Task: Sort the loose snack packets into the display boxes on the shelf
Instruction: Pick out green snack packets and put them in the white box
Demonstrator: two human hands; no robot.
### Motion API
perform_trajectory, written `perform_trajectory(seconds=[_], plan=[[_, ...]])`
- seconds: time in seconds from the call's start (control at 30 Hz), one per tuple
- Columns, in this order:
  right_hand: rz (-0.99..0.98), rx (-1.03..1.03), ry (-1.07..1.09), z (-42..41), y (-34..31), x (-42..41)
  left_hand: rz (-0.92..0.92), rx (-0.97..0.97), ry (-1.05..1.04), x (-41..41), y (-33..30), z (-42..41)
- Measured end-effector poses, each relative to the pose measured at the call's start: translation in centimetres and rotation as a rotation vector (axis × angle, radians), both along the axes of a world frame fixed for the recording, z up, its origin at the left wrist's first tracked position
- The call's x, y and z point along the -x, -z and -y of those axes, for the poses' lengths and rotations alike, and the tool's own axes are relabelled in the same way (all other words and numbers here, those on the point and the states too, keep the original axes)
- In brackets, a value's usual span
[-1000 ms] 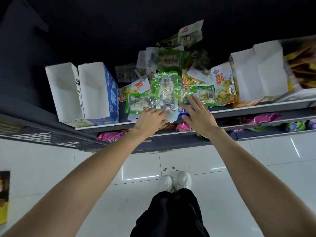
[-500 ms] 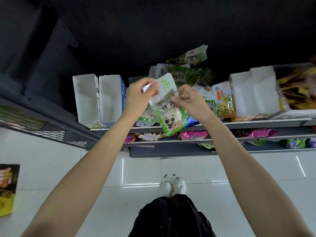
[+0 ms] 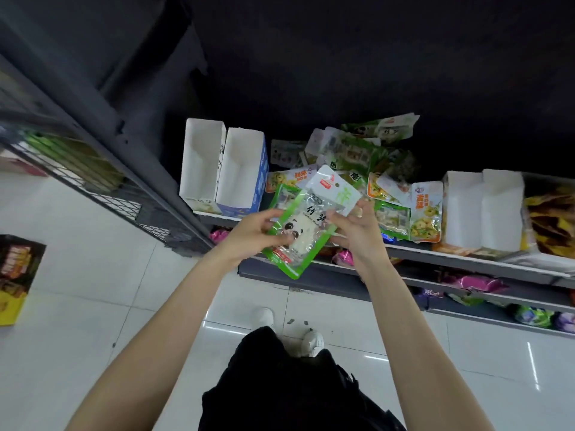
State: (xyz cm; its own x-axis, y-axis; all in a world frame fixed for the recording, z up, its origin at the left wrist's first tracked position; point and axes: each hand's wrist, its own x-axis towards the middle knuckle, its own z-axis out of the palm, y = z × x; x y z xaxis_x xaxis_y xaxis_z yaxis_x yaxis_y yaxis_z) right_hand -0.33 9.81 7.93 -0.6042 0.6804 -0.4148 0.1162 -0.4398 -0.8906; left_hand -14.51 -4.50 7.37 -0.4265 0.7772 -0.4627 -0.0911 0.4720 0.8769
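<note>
Both hands hold a green-edged panda packet [image 3: 306, 219] in the air in front of the shelf edge. My left hand [image 3: 253, 236] grips its left side, my right hand [image 3: 357, 230] pinches its right side. Behind it a heap of loose snack packets [image 3: 348, 157] lies on the shelf [image 3: 460, 259]. Left of the heap stand two display boxes, a white one [image 3: 202, 164] and a blue-sided one [image 3: 242, 172], both open on top with nothing visible inside. Two more white display boxes [image 3: 485, 209] stand to the right.
A box of yellow packets [image 3: 550, 222] sits at the far right of the shelf. Lower shelves carry pink and purple packets [image 3: 476, 283]. A grey wire rack [image 3: 102, 181] runs along the left, and a dark carton [image 3: 15, 275] stands on the white tiled floor.
One second ago both hands lay on the packets on the shelf. They have since lifted the panda packet clear and turned it, and the view has drawn back from the shelf.
</note>
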Motion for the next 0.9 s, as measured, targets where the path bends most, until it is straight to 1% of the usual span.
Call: perform_trajectory(seconds=[0.13, 0.23, 0.27, 0.33, 0.37, 0.4, 0.43, 0.47, 0.53, 0.6, 0.67, 0.73, 0.8, 0.83, 0.9], plan=[[0.085, -0.241, -0.111, 0.0, 0.4, 1.4, -0.172, 0.007, 0.119, 2.9, 0.9, 2.9], [0.151, -0.344, -0.326, 0.7, 0.3, 2.9, -0.258, 0.020, 0.194, 5.4, 1.3, 4.6], [0.153, -0.383, -0.388, 1.0, 0.2, 3.5, -0.321, 0.027, 0.194, 6.2, 1.4, 5.2], [0.156, -0.592, -0.387, 1.9, -0.1, 5.4, -0.573, -0.011, 0.091, 7.8, 1.8, 6.3], [0.132, -0.679, -0.355, 2.4, -0.4, 6.5, -0.695, -0.056, -0.025, 8.6, 2.4, 6.9], [0.095, -0.704, -0.307, 2.9, -0.7, 7.7, -0.779, -0.090, -0.166, 9.5, 3.1, 7.7], [0.044, -0.689, -0.248, 3.5, -1.3, 8.8, -0.831, -0.084, -0.301, 10.4, 4.0, 8.5], [0.011, -0.672, -0.178, 3.9, -1.5, 10.1, -0.866, -0.034, -0.398, 11.3, 4.9, 9.2], [-0.003, -0.639, -0.065, 4.4, -1.5, 12.9, -0.907, 0.124, -0.452, 13.0, 6.7, 10.3], [0.017, -0.639, -0.021, 4.4, -0.7, 16.2, -0.910, 0.226, -0.385, 14.3, 8.0, 10.8], [0.050, -0.710, -0.034, 4.8, 0.2, 19.5, -0.915, 0.286, -0.258, 15.2, 8.8, 10.9], [0.090, -0.864, -0.049, 5.4, 1.0, 22.1, -0.965, 0.344, -0.148, 15.9, 9.2, 11.0], [0.127, -1.040, -0.081, 6.0, 1.7, 24.0, -1.028, 0.368, -0.110, 16.3, 9.3, 11.1], [0.132, -1.146, -0.131, 6.4, 1.9, 24.7, -1.065, 0.375, -0.092, 16.5, 9.4, 11.1], [0.189, -1.400, -0.361, 7.2, 2.7, 25.7, -1.135, 0.386, -0.045, 16.8, 9.7, 11.3]])
